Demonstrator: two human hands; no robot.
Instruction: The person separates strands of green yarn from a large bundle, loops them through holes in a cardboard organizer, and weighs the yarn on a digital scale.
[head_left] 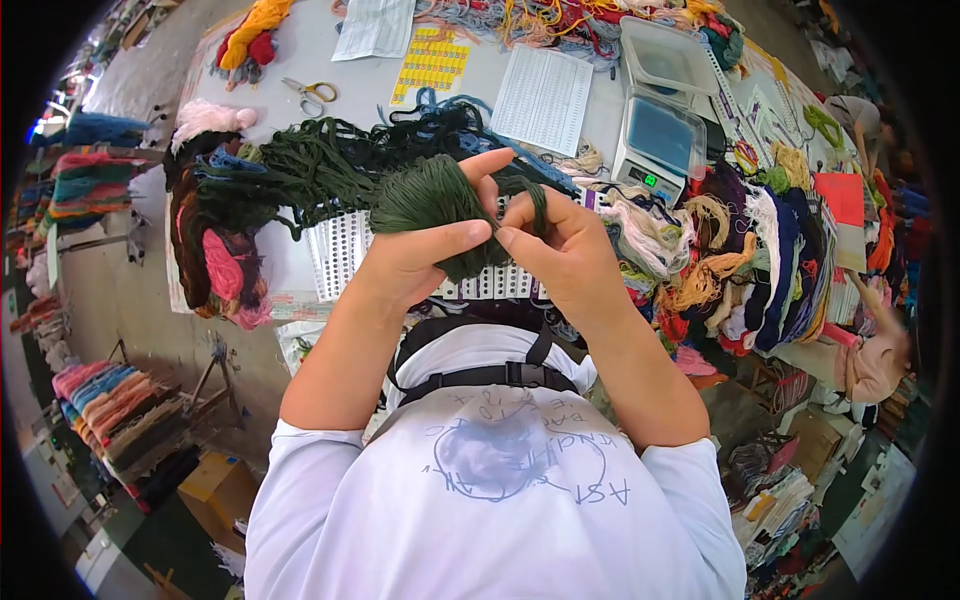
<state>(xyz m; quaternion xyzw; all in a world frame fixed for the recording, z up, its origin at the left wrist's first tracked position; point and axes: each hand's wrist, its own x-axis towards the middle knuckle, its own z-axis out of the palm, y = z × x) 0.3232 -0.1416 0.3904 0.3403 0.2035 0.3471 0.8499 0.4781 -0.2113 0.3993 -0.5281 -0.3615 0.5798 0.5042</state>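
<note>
A thick bundle of dark green yarn (425, 205) hangs over the table between my hands. My left hand (440, 235) is wrapped round it, with its index finger pointing up and to the right and its thumb across the front. At the bundle's right side, my right hand (550, 235) pinches green strands, and a loop of the yarn passes over its fingers. Behind and to the left, more dark green skeins (320, 165) lie spread on the table. Punched white cards (345, 245) show beneath them.
Scissors (312, 92), a yellow label sheet (428, 65) and a printed sheet (542, 98) lie at the back. A scale (655, 150) with a plastic tray stands right of centre. Coloured skeins (720, 255) crowd the right side. People are at the far right.
</note>
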